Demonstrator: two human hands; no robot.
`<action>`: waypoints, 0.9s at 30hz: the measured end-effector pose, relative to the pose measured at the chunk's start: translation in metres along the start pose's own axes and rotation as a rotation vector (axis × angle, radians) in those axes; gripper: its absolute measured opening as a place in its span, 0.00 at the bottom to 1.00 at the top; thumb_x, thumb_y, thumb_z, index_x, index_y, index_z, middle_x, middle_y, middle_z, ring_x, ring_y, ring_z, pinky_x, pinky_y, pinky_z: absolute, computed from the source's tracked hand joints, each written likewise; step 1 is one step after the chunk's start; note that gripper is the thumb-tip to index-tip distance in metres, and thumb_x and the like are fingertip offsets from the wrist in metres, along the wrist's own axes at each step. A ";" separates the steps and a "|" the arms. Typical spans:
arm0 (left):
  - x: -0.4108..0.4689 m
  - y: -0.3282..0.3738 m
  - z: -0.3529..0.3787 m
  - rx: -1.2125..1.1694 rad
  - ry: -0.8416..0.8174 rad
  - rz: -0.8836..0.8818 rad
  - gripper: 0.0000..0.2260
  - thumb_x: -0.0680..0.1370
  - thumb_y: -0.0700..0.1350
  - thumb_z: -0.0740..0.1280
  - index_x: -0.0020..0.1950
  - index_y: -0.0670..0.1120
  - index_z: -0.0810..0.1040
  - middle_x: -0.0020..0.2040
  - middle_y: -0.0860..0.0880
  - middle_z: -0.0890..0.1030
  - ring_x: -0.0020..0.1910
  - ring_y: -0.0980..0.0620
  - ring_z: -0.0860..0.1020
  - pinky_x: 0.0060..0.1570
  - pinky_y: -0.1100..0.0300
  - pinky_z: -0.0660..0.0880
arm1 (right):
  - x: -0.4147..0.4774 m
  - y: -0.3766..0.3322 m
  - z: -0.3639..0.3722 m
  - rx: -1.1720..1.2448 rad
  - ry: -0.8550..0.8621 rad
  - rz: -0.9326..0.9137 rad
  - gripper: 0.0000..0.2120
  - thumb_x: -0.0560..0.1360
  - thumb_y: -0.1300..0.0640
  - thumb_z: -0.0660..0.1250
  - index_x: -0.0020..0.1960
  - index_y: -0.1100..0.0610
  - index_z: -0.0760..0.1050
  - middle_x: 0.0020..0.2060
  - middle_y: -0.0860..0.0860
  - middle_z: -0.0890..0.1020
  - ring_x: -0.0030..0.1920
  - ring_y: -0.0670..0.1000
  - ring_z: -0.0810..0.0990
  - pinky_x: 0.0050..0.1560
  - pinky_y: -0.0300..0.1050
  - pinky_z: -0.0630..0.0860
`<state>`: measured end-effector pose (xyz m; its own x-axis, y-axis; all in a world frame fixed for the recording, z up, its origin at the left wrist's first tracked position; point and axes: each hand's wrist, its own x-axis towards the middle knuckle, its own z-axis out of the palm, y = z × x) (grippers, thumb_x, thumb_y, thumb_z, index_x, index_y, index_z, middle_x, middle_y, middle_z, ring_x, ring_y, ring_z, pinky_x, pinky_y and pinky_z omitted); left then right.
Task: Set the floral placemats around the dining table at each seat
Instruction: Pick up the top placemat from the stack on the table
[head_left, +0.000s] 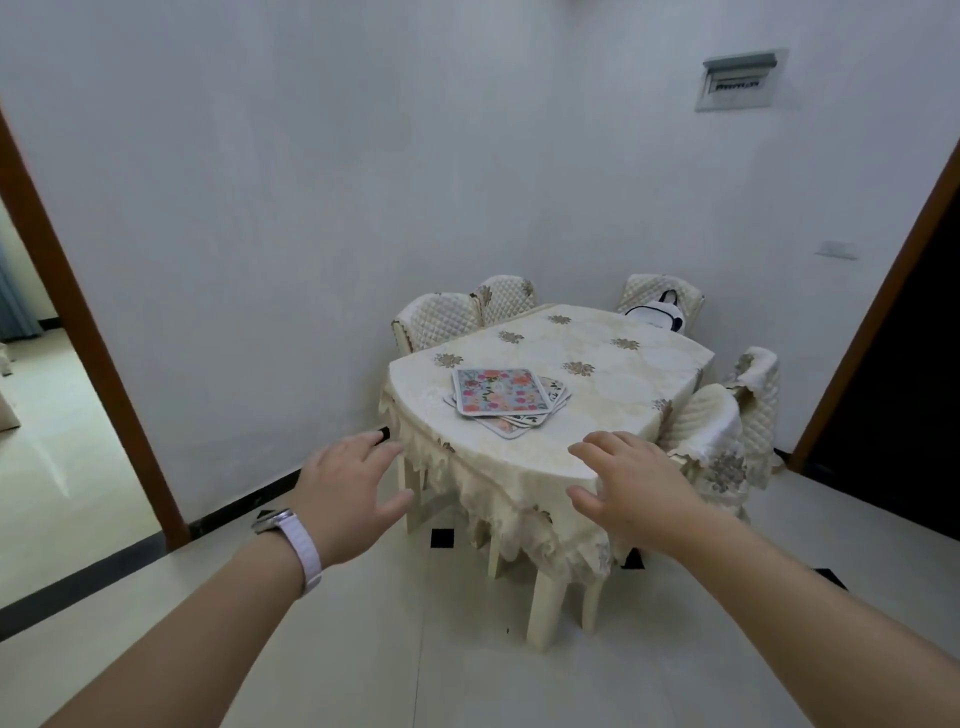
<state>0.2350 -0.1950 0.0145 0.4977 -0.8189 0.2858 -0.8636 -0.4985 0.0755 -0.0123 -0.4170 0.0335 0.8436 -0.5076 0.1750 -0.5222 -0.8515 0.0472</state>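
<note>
Against a plain white wall (311, 208) stands the oval desk (597, 415), draped in a cream cloth with a lace fringe and printed flowers. Quilted cream chairs (436, 317) are pushed in round it: two at the far left, one at the far end with a black-and-white bag (657, 314) on it, and two on the right. Whether a seat stands at the near end I cannot tell. Toward the near left of the desk lie the floral placemats (501, 391), all in one loosely fanned stack, the top one showing pink and orange blooms. None lies at a seat yet. Both arms reach forward from a spot short of the desk. The left hand (353, 493), with a pale-strapped watch (291, 540) on its wrist, hovers off the near left edge. The right hand (628, 488) hovers over the near rim, apart from the cloth as far as I can judge. The fingers (382, 449) of both are spread wide and hold nothing. The task seems to be at its very start, the approach to the stack. Next, I judge, the person must come closer, since the stack lies beyond both hands, then lift the pile or peel off the top mat and carry it to a first seat.
</note>
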 end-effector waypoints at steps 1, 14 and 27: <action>0.014 0.000 0.005 -0.004 -0.005 0.008 0.35 0.69 0.67 0.49 0.71 0.54 0.69 0.71 0.49 0.71 0.69 0.48 0.69 0.67 0.48 0.65 | 0.011 0.004 0.004 0.009 0.003 0.001 0.26 0.78 0.38 0.56 0.73 0.47 0.64 0.70 0.45 0.69 0.71 0.51 0.64 0.70 0.48 0.61; 0.208 0.005 0.105 -0.011 -0.049 -0.041 0.37 0.67 0.68 0.49 0.69 0.51 0.72 0.69 0.47 0.73 0.66 0.45 0.72 0.65 0.49 0.67 | 0.193 0.119 0.107 0.114 -0.045 -0.025 0.25 0.79 0.42 0.54 0.74 0.49 0.64 0.73 0.47 0.66 0.73 0.51 0.62 0.72 0.49 0.60; 0.377 0.022 0.183 0.047 -0.151 -0.075 0.35 0.68 0.67 0.52 0.69 0.51 0.73 0.70 0.46 0.73 0.67 0.43 0.72 0.64 0.46 0.70 | 0.355 0.226 0.165 0.140 -0.102 -0.110 0.23 0.79 0.44 0.55 0.71 0.51 0.67 0.70 0.49 0.70 0.70 0.53 0.67 0.69 0.51 0.64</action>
<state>0.4183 -0.5670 -0.0510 0.5703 -0.8104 0.1343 -0.8205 -0.5699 0.0456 0.1895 -0.8115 -0.0559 0.9065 -0.4154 0.0754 -0.4099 -0.9088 -0.0781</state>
